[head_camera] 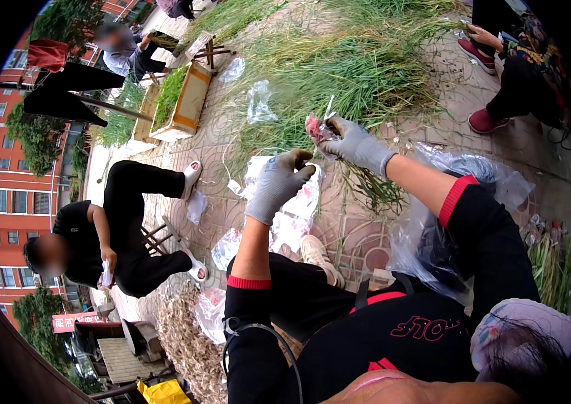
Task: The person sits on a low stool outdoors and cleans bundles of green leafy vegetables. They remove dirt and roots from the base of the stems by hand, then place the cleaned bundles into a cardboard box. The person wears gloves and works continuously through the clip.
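Observation:
Both my hands wear grey knit gloves with darker, dirty fingers. My right hand is closed on a wrapped bundle, reddish under clear plastic, with a white strip sticking up from it. Green stalks hang below that hand. My left hand is beside it, fingers curled, thumb and fingertips apart; whether it pinches a thin strand I cannot tell. Below my left hand, white plastic sheets with reddish marks lie on the paving. A large heap of long green stalks spreads on the ground beyond my hands.
Clear plastic bags lie by my right arm. Bundled stalks are at the far right. Co-workers sit at left, upper left and upper right. A planter box and a pile of dry brown material are at left.

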The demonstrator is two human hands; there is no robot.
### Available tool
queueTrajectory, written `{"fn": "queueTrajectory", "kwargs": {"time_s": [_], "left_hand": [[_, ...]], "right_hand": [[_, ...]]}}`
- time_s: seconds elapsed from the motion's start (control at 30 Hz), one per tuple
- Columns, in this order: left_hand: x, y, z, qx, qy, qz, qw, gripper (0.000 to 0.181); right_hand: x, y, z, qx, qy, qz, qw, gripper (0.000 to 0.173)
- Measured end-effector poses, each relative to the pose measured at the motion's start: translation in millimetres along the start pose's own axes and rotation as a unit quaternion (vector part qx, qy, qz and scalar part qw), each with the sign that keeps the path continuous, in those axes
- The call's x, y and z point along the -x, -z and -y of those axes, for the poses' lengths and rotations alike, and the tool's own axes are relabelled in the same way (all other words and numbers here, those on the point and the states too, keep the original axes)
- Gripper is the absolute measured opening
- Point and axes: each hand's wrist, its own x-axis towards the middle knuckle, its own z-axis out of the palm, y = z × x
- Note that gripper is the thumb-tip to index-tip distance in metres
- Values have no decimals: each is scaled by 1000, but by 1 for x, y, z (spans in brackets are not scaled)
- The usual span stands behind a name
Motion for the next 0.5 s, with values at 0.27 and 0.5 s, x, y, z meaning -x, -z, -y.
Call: {"fn": "queueTrajectory", "kwargs": {"time_s": [0.27,0.5], "left_hand": [[-10,13,-47,-187,-253,-52,948,16],[-53,35,-50,-179,-279,91,939,16]], "right_hand": [[6,-1,-5,133,43,92,986,45],[22,-2,14,153,75,202,964,46]]}}
